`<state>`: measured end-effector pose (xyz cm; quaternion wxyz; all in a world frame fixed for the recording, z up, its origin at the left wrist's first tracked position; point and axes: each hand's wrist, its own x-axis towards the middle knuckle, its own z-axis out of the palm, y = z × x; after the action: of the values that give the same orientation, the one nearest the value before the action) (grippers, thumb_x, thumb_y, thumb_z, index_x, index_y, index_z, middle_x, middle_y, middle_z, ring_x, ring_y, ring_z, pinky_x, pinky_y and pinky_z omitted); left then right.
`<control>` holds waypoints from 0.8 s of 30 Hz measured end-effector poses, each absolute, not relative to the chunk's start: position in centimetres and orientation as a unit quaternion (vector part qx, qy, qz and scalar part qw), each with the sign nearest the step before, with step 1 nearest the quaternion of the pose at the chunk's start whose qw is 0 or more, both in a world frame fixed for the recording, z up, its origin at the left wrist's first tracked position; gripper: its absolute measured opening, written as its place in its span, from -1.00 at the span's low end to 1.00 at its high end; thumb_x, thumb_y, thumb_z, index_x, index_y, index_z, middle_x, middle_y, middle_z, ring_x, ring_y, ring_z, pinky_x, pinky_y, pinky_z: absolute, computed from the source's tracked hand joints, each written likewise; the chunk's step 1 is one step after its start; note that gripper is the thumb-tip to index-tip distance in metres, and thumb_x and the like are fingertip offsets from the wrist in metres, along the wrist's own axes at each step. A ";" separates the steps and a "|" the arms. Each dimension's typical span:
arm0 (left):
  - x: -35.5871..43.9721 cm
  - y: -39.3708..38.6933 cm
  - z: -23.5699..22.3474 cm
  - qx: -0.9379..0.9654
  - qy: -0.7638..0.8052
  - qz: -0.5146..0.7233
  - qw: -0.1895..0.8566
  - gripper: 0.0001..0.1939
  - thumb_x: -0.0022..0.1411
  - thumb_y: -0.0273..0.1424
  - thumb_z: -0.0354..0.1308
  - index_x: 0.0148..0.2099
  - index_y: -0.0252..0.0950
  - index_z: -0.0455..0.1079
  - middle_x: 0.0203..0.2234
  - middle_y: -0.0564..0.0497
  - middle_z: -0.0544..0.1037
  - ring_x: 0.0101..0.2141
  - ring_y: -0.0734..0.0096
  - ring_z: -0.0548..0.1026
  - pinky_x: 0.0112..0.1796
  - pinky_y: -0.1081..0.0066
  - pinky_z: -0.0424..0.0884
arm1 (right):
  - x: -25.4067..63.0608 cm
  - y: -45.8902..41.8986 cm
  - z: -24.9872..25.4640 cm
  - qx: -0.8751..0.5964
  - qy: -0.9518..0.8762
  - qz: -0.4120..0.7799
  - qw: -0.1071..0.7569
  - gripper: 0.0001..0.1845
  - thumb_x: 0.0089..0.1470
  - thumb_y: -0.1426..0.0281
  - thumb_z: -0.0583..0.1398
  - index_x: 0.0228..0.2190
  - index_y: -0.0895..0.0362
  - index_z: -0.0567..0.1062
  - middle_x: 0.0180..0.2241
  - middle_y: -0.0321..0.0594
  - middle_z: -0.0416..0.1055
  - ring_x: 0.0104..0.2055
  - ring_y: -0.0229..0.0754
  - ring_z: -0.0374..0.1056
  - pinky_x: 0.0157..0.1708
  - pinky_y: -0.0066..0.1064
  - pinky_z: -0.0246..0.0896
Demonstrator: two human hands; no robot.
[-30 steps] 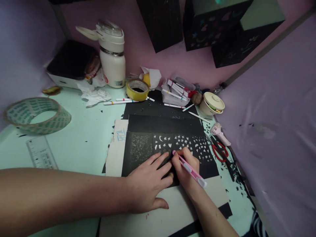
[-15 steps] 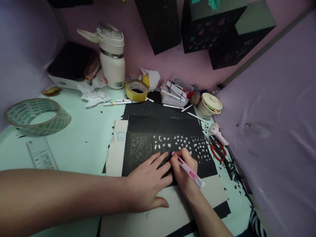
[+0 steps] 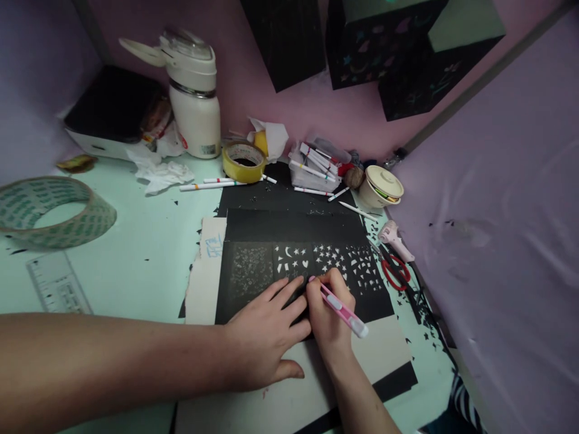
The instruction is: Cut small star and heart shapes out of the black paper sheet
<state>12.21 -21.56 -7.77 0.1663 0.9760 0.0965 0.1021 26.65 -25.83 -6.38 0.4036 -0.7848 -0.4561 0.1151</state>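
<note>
A sheet of black card (image 3: 251,229) lies on a pale board (image 3: 384,349) in front of me. Rows of small stars, moons, hearts and other shapes are cut through it, and its left panel bears fine light drawn outlines. My left hand (image 3: 271,337) rests flat on the card's lower part, fingers spread. Just to its right, my right hand (image 3: 330,307) grips a pink craft knife (image 3: 342,308) like a pen. The knife's tip points at the card near my left fingertips; the blade itself is hidden.
Red-handled scissors (image 3: 398,272) and a pink glue gun (image 3: 394,240) lie at right amid black scraps. Behind are a lidded bowl (image 3: 380,187), a box of markers (image 3: 312,172), yellow tape (image 3: 244,163) and a white bottle (image 3: 195,120). A large tape roll (image 3: 97,220) and clear ruler (image 3: 58,286) sit left.
The view has shifted slightly, so everything sits a little further left in the picture. Both hands keep nearly the same place on the card, the knife still held.
</note>
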 end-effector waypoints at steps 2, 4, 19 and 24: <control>12.2 -21.6 -7.8 0.976 0.095 0.103 0.166 -0.34 0.23 0.09 -0.04 0.16 -0.29 0.26 0.21 -0.19 0.24 0.27 -0.13 0.00 0.20 -0.03 -0.13 | 26.5 -25.9 -6.5 -0.786 -0.449 0.122 0.408 -0.73 0.05 0.42 0.13 -0.60 0.06 0.16 -0.65 -0.43 0.24 -0.63 -0.30 0.17 -0.59 -0.49 0.05; 12.2 -21.5 -7.8 0.976 0.095 0.106 0.166 -0.34 0.22 0.08 -0.03 0.17 -0.28 0.24 0.21 -0.17 0.23 0.27 -0.12 -0.01 0.20 -0.03 -0.13 | 26.6 -26.0 -6.7 -0.782 -0.449 0.128 0.414 -0.73 0.05 0.42 0.14 -0.59 0.06 0.16 -0.65 -0.44 0.23 -0.62 -0.30 0.16 -0.59 -0.49 0.06; 12.0 -21.5 -7.5 0.980 0.096 0.107 0.139 -0.30 0.24 0.11 -0.12 0.17 -0.32 0.28 0.22 -0.22 0.23 0.26 -0.18 0.01 0.18 -0.04 -0.08 | 35.6 -22.5 -3.1 -0.620 -0.594 0.375 0.348 -0.90 0.03 0.39 0.24 -0.37 0.10 0.56 -0.33 -0.22 0.54 -0.32 -0.18 0.43 -0.35 -0.42 0.31; 11.9 -21.4 -7.6 0.979 0.097 0.111 0.141 -0.31 0.24 0.11 -0.10 0.18 -0.30 0.26 0.22 -0.20 0.22 0.26 -0.15 0.04 0.19 -0.03 -0.07 | 35.2 -21.3 -4.3 -0.612 -0.625 0.381 0.298 -0.97 -0.05 0.46 0.21 -0.48 0.13 0.49 -0.52 -0.33 0.43 -0.50 -0.28 0.31 -0.53 -0.51 0.19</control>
<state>11.87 -21.44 -7.57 0.1407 0.9789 0.0974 0.1113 35.23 -21.31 -4.27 0.2979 -0.6125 -0.6252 0.3812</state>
